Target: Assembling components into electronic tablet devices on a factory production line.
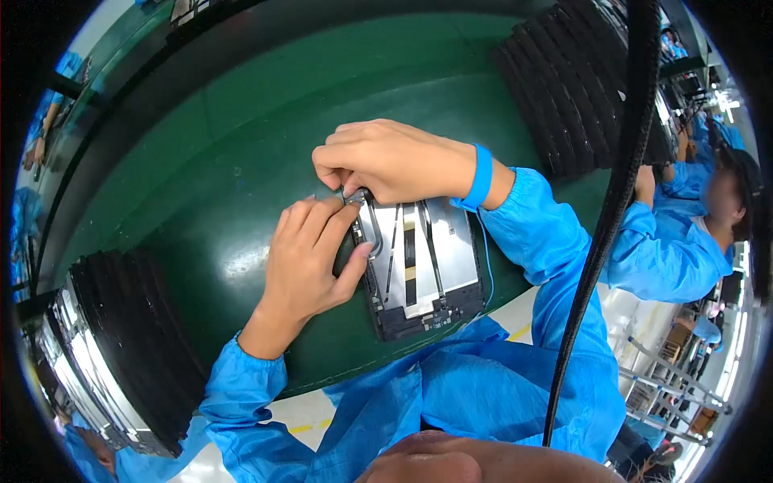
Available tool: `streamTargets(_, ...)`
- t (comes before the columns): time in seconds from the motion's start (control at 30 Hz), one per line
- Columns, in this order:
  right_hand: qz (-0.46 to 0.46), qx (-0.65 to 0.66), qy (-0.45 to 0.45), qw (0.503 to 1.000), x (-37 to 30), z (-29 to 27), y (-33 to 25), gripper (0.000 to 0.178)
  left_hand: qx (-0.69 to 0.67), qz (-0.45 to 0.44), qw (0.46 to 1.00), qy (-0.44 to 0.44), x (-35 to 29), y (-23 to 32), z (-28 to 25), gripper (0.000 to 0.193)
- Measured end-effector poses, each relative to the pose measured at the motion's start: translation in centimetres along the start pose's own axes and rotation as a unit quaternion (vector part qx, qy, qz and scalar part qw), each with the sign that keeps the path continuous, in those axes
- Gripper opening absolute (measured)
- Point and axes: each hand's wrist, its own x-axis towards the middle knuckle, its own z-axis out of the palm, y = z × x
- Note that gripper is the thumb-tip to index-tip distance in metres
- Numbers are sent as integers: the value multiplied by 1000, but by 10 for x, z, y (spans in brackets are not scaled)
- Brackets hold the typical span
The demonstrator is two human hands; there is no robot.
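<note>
An opened tablet (455, 241) lies on the green table mat, its silver inner plate, dark flat cables and a small circuit board at the near end exposed. My left hand (310, 249) rests at its left edge, with fingertips on the upper left corner and the thumb over the edge. Above that same corner my right hand (390, 161) is bent with fingers pinched together, and whatever lies between them is hidden or too small to name. A blue band (481, 177) circles my right wrist, and a thin blue cord runs down from it beside the tablet.
Stacked black trays (555, 92) stand at the back right. Another stack of black trays (137, 322), with silver panels at its side, is at the near left. A thick black cable (600, 233) crosses the right side of view. A co-worker in blue (676, 241) sits at right.
</note>
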Motion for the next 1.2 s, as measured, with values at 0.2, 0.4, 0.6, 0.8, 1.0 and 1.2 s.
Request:
streamTargets(0.2,2,25,23,999,0,6,2,32,12,13,1000,5,-4,4,3,57)
streamTargets(0.4,7,38,37,999,13,10,-2,29,31,12,999,6,-5,2,-5,58)
streamTargets(0.6,100,116,54,987,-6,-19,-3,44,15,131,991,35,-19,18,-2,65)
streamTargets(0.8,173,-3,227,958,-50,-51,13,40,17,230,969,-85,-26,64,30,84)
streamTargets(1.0,193,-68,314,927,-106,-59,27,29,77,151,985,6,27,13,14,73)
streamTargets(1.2,154,-117,338,921,-116,-63,22,28,134,105,980,102,115,-47,29,61)
